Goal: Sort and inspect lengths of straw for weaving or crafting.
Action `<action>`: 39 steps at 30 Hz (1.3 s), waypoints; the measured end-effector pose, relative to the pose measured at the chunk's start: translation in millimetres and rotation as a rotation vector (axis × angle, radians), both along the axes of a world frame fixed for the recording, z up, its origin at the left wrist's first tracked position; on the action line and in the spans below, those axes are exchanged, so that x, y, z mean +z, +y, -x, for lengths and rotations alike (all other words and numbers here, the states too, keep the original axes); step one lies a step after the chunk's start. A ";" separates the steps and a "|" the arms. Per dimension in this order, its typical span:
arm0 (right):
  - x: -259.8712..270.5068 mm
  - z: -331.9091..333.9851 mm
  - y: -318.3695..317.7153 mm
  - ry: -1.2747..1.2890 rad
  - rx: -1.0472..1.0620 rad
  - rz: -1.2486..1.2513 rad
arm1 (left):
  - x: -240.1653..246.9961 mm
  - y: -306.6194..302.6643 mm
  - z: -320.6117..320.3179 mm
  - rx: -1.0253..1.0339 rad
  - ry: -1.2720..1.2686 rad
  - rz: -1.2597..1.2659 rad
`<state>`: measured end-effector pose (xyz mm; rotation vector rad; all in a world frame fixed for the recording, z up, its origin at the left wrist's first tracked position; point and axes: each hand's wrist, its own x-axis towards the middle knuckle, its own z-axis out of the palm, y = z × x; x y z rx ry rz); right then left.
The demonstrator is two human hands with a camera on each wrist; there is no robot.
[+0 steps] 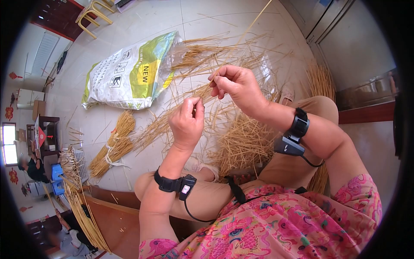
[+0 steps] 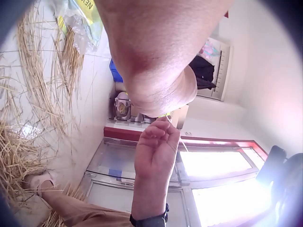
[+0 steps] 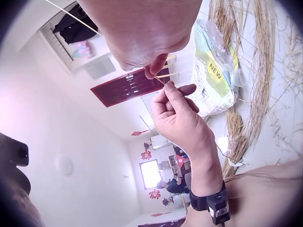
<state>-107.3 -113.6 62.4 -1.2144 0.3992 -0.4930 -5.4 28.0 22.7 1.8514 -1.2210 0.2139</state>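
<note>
A long, thin straw stalk [image 1: 254, 22] slants up and away from my right hand [image 1: 236, 84], which pinches it between thumb and fingers. Lower and to the left, my left hand [image 1: 187, 121] has its thumb and forefinger together. In the right wrist view, the stalk's short lower end [image 3: 160, 80] runs to the fingertips of the left hand [image 3: 182, 120], which pinch it. Both hands are raised above loose straw [image 1: 172, 114] spread on the floor. A thick heap of straw [image 1: 241, 140] lies between the feet.
A full white-and-green sack [image 1: 125, 71] lies ahead, with straw [image 1: 196, 56] by its mouth. A tied straw bundle [image 1: 114, 144] rests left of the loose straw. More straw [image 1: 321, 82] stands by the metal door [image 1: 353, 39]. Other people [image 1: 34, 166] are far left.
</note>
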 end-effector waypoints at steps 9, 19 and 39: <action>0.7 0.3 0.6 0.000 -0.024 -0.005 | 1.1 -0.4 3.2 0.000 0.058 0.004; 1.9 0.0 -1.3 -0.021 -0.060 0.020 | 5.4 -0.8 4.4 -0.022 0.101 0.003; 0.3 -0.3 2.5 -0.030 0.055 -0.279 | 11.5 -0.5 14.2 -0.136 0.447 -0.028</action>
